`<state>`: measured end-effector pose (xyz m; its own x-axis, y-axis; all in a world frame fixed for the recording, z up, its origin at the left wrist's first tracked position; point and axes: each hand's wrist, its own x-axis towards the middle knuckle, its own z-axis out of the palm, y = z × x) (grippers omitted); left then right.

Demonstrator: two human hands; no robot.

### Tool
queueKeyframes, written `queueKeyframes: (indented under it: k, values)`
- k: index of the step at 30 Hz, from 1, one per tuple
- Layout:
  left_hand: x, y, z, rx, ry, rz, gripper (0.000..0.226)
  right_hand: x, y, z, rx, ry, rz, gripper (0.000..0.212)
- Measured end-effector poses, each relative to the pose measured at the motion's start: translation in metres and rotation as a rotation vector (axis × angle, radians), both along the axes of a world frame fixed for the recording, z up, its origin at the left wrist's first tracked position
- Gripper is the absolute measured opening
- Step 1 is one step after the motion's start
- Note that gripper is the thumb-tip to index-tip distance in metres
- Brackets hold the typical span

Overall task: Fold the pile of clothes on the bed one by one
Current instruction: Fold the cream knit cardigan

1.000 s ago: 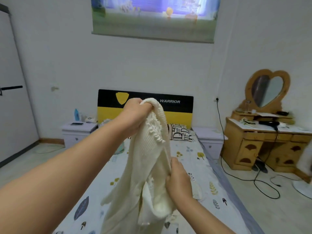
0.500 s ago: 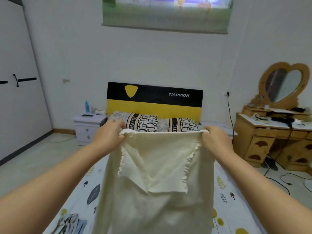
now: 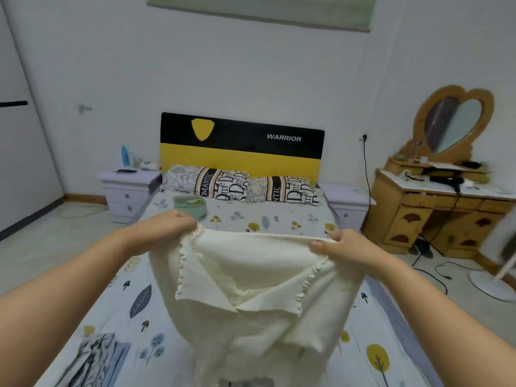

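1. The left hand point(image 3: 167, 229) is closed on one upper corner of a cream knit top point(image 3: 251, 297), its fingers point(image 3: 185, 222) curled over the frilled edge
2. The right hand point(image 3: 344, 247) grips the opposite upper corner, thumb on the near side and fingers point(image 3: 321, 248) pinching the fabric
3. The cream knit top hangs between the two hands above the bed point(image 3: 117, 311), its top edge stretched nearly level; a ribbed collar with ruffled trim falls open toward the camera and the body drapes down to the bottom of the view
4. The bed carries a pale sheet printed with leaves and trees; a dark patterned garment point(image 3: 95, 356) lies on it at lower left, beside the left forearm
5. A folded green garment point(image 3: 190, 205) lies farther up the bed, just below two lettered pillows point(image 3: 243, 187) set against a black and yellow headboard point(image 3: 240, 146)
6. A wooden dresser point(image 3: 435, 213) with a heart-shaped mirror point(image 3: 453, 124) stands right of the bed, a hair dryer point(image 3: 446, 180) on its surface
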<state>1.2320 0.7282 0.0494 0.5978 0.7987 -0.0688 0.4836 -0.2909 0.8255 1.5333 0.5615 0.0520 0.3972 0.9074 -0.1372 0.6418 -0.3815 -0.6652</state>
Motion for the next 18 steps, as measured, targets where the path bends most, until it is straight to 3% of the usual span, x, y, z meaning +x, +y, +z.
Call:
queueKeyframes:
  k: [3,6,8,10,13,18]
  values:
    - [-0.012,0.009,-0.011,-0.263,0.206,-0.308,0.054,0.013,-0.010,-0.006,-0.080,0.017,0.108,0.027]
    - [-0.015,0.012,-0.031,-0.323,0.403,-0.459,0.042,0.021,-0.020,-0.016,-0.268,-0.099,0.214,0.028]
    - [-0.012,0.006,-0.047,-0.236,0.404,-0.402,0.023,0.022,-0.023,-0.026,-0.346,-0.224,0.271,0.024]
    - [-0.008,-0.001,-0.059,-0.208,0.280,-0.302,0.012,0.022,-0.025,-0.037,-0.301,-0.254,0.253,0.014]
    - [-0.007,-0.013,-0.077,-0.162,0.138,-0.174,0.014,0.020,-0.031,-0.057,-0.101,-0.125,0.093,0.037]
    - [0.001,-0.042,-0.089,0.125,0.011,0.213,0.032,0.003,-0.046,-0.084,0.122,-0.100,-0.100,0.037]
